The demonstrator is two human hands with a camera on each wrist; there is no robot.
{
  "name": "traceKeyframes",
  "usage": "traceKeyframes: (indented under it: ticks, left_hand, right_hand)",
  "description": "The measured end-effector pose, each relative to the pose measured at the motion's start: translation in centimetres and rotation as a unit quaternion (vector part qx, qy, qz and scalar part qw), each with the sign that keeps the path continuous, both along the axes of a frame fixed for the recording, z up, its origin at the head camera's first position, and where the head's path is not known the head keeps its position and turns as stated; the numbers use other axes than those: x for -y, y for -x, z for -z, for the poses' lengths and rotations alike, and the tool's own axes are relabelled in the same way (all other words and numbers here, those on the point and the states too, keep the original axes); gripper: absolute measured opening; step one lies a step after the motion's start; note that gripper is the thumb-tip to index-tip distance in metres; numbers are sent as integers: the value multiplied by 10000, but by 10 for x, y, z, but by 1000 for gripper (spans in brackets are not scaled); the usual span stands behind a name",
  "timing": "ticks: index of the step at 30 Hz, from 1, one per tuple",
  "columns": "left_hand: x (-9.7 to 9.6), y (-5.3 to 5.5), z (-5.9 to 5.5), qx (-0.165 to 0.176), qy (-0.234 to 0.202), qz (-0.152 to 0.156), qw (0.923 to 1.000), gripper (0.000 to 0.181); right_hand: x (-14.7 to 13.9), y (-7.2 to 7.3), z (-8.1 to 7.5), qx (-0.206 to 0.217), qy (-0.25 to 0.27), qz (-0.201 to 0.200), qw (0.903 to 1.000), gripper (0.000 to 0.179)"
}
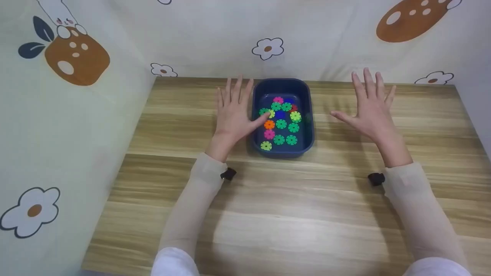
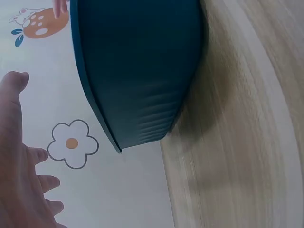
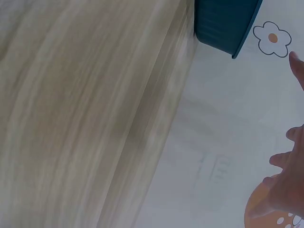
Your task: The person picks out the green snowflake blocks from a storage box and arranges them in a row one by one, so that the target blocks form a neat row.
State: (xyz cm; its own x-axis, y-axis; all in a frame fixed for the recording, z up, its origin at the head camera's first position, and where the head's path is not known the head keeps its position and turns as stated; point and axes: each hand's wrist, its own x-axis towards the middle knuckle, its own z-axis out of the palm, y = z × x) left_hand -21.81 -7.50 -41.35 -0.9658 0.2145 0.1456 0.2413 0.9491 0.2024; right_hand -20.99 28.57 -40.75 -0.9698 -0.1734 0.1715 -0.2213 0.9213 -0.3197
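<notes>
A dark blue rectangular tub (image 1: 284,152) stands on the table near its back edge. Inside lie several small notched plastic discs, among them an orange disc (image 1: 269,124), a pink disc (image 1: 269,134) and a yellow-green disc (image 1: 266,145). My left hand (image 1: 233,117) is spread beside the tub, its thumb overlapping the left rim in the head view. Well to the right of the tub, my right hand (image 1: 373,115) is spread too, fingers pointing to the back wall. Neither hand holds anything. The left wrist view shows the tub's outer side (image 2: 137,71) close by.
The wood-grain table (image 1: 291,214) meets a pale cloth wall (image 1: 215,38) printed with flowers and fruit at the back, with more cloth on the left. Black wrist cameras sit on the left sleeve (image 1: 207,172) and the right sleeve (image 1: 408,182).
</notes>
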Motion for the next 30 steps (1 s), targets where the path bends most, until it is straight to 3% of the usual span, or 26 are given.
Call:
traceKeyframes:
  ticks: [8,16,30]
  left_hand:
    - [0,-8,-1,63,-488,188,9986,101]
    - [3,-16,4,207,-660,285,9972,103]
    - [9,-32,15,831,-1076,256,9904,103]
  right_hand:
    - [5,1,4,7,191,-75,9998,106]
    - [11,1,7,41,319,-138,9994,105]
    - [20,1,13,125,391,-283,9988,104]
